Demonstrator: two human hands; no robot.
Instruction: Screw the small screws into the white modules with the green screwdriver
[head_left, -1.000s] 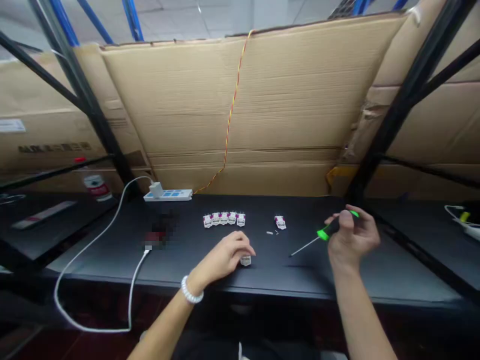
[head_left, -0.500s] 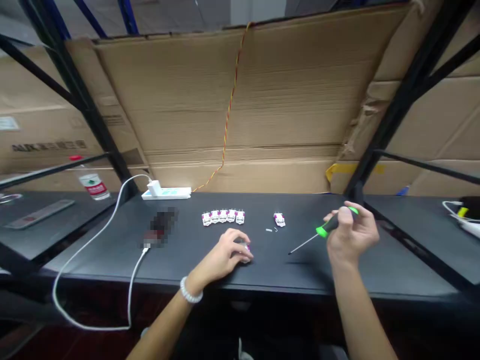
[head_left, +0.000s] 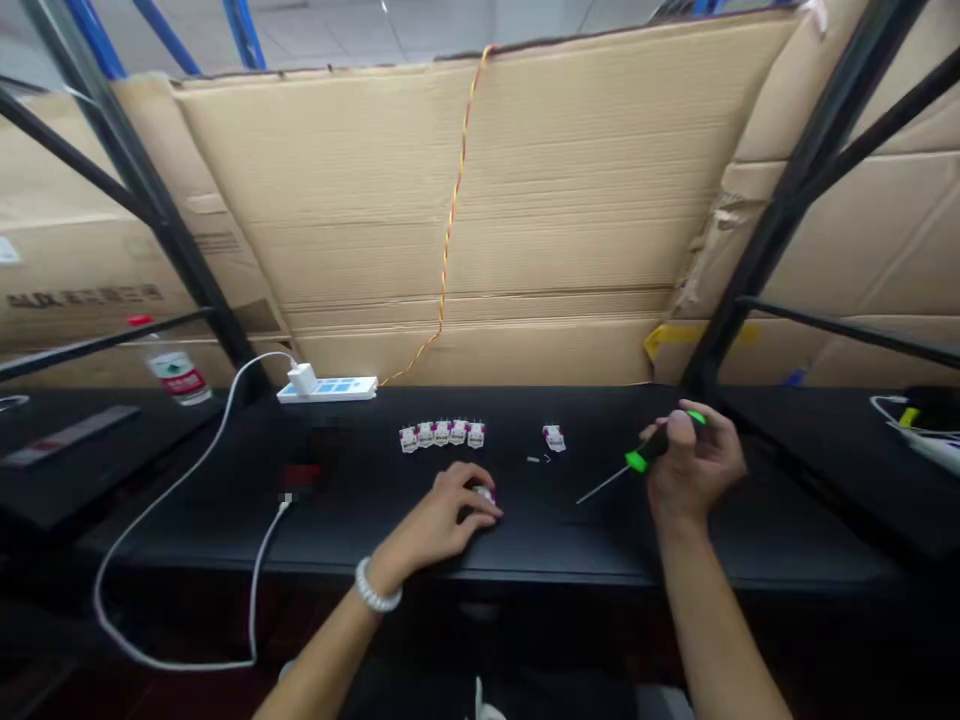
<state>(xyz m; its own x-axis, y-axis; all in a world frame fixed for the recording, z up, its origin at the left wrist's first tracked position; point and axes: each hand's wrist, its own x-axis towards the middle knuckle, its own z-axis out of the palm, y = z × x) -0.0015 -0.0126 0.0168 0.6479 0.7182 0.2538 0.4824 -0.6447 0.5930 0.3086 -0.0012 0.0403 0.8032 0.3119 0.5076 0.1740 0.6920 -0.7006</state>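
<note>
Head view: left grip (head_left: 450,512) closed over small white module (head_left: 485,494); right grip (head_left: 694,470) clamped on green-handled screwdriver (head_left: 651,450).

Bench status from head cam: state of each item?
Small white part: mostly covered by fingers.
Left hand: cupped over the part.
Screwdriver: green-black handle, held up, shaft angled down.
Right hand: closed around the handle.
Five white-magenta modules: side by side in a row.
Single module: apart, right of the row.
Power strip: white plug inserted.
</note>
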